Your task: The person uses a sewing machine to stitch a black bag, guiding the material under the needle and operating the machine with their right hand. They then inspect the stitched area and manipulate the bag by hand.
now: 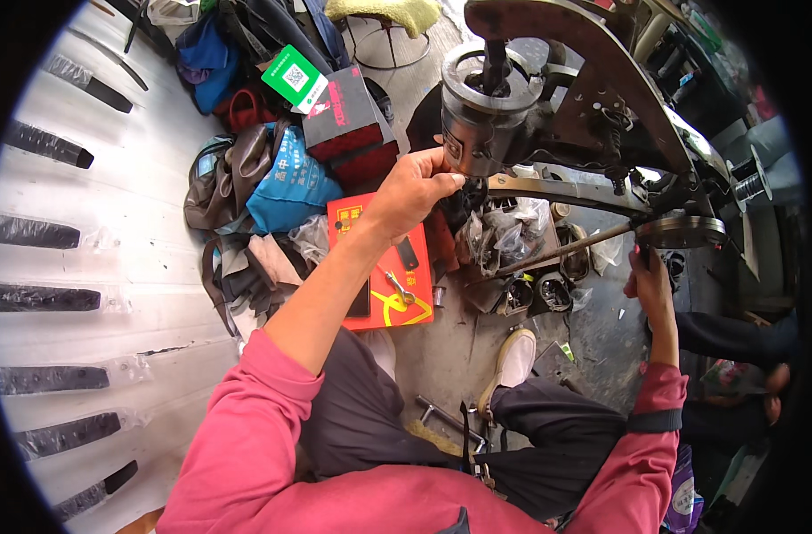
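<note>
A worn metal hand-cranked sewing machine of the shoe-mending kind stands before me. My left hand reaches up to the underside of its round head. Thumb and fingers close on the head's lower edge, and some fingertips are hidden behind it. Over on the right, my right hand is closed at the near rim of the handwheel. The wheel and the hand's own back hide part of that grip. A long narrow metal arm runs below the head.
A red box carrying a phone and small tools lies below my left forearm. Bags and dark boxes crowd the left. Open containers stand under the machine. Wrapped dark strips line the white panel. Another person's legs show at right.
</note>
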The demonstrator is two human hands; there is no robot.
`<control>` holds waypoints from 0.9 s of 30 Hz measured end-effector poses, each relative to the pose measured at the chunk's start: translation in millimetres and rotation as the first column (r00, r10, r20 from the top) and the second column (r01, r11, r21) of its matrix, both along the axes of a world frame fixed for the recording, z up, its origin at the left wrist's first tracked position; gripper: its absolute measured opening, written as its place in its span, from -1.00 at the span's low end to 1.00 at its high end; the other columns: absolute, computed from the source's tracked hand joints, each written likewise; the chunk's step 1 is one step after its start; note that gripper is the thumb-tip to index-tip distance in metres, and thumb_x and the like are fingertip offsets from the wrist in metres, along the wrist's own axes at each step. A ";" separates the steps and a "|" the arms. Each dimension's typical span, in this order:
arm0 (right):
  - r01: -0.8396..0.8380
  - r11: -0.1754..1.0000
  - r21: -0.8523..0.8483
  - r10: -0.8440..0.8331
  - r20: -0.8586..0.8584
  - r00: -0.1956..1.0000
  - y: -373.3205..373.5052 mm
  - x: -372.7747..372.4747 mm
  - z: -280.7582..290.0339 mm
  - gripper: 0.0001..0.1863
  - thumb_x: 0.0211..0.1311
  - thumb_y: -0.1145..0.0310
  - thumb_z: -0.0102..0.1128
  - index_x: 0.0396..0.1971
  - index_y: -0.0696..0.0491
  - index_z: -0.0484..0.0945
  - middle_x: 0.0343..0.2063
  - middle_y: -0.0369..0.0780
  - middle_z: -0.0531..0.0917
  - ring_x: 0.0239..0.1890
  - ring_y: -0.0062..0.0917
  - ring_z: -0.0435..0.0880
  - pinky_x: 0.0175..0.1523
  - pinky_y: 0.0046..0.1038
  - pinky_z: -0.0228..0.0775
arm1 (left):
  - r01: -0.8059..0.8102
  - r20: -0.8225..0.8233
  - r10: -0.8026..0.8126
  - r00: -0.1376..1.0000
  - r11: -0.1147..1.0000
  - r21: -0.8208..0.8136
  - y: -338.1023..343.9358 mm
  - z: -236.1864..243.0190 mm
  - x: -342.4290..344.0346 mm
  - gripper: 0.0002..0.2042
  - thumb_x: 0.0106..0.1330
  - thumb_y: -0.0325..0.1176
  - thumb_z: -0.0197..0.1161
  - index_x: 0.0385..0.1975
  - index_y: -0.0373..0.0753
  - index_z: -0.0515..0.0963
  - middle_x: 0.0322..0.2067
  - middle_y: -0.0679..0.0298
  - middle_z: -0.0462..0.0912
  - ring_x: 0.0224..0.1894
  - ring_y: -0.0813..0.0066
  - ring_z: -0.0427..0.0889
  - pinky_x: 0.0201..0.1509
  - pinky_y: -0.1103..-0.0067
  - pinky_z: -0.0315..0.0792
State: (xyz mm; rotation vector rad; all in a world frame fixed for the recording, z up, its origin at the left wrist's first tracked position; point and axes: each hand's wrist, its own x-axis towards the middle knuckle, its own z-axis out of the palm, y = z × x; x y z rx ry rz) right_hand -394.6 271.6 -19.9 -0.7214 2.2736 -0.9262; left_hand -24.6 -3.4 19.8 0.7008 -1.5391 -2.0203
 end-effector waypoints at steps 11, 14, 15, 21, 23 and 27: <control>0.109 0.971 -0.213 -0.234 -0.752 0.616 32.5 -94.1 34.9 -0.77 0.50 0.24 0.09 -0.07 0.09 0.52 -0.30 0.09 0.63 -0.25 0.07 0.60 -0.10 -0.13 0.45 | -0.047 0.069 0.055 0.996 0.992 -0.114 -6.6 -3.7 -0.5 -0.83 0.37 -0.53 0.24 -0.10 -0.39 0.59 -0.22 0.27 0.75 -0.26 0.68 0.65 -0.16 0.66 0.52; 0.101 0.988 -0.117 -0.152 -0.634 0.758 34.1 -95.1 -7.4 -0.75 0.50 0.24 0.07 0.00 0.06 0.49 -0.23 0.11 0.67 -0.18 0.13 0.64 -0.10 -0.08 0.47 | -0.051 0.039 0.060 0.997 0.976 -0.210 -6.5 -9.7 1.8 -0.80 0.38 -0.52 0.23 -0.03 -0.36 0.55 -0.17 0.31 0.72 -0.17 0.69 0.62 -0.07 0.67 0.49; 0.136 0.990 -0.044 -0.136 -0.582 0.802 31.9 -86.8 -15.3 -0.73 0.50 0.24 0.07 0.04 0.05 0.47 -0.24 0.11 0.67 -0.19 0.14 0.66 -0.11 -0.06 0.48 | -0.054 0.040 0.066 0.997 0.965 -0.255 -6.1 -10.1 2.7 -0.78 0.38 -0.51 0.23 -0.01 -0.34 0.54 -0.15 0.32 0.70 -0.12 0.69 0.62 -0.03 0.68 0.47; -0.078 0.994 0.077 0.101 -0.372 0.923 0.8 -3.8 -20.3 -0.57 0.50 0.13 0.06 0.10 0.19 0.47 -0.49 -0.04 0.66 -0.62 -0.32 0.65 -0.43 -0.24 0.44 | -0.343 0.000 0.454 0.891 0.674 -0.655 25.7 3.2 22.4 -0.65 0.32 -0.32 0.36 0.02 -0.25 0.46 -0.13 0.20 0.55 -0.04 0.33 0.54 0.14 0.41 0.39; -0.066 0.995 0.076 0.089 -0.348 0.933 -5.4 7.6 -12.0 -0.57 0.49 0.13 0.07 0.10 0.19 0.47 -0.49 -0.05 0.66 -0.62 -0.31 0.65 -0.43 -0.25 0.43 | -0.345 0.011 0.522 0.853 0.578 -0.740 42.3 9.4 31.3 -0.55 0.22 -0.27 0.48 0.01 -0.26 0.44 -0.06 0.16 0.51 0.03 0.25 0.50 0.15 0.39 0.38; -0.044 0.994 0.101 0.075 -0.330 0.941 -8.6 12.7 -4.1 -0.58 0.48 0.15 0.09 0.11 0.18 0.45 -0.52 -0.10 0.63 -0.64 -0.37 0.62 -0.45 -0.28 0.43 | -0.367 0.024 0.602 0.798 0.518 -0.773 72.5 11.8 37.9 -0.61 0.22 -0.23 0.55 -0.20 -0.30 0.47 -0.25 0.25 0.56 -0.18 0.42 0.55 0.00 0.46 0.44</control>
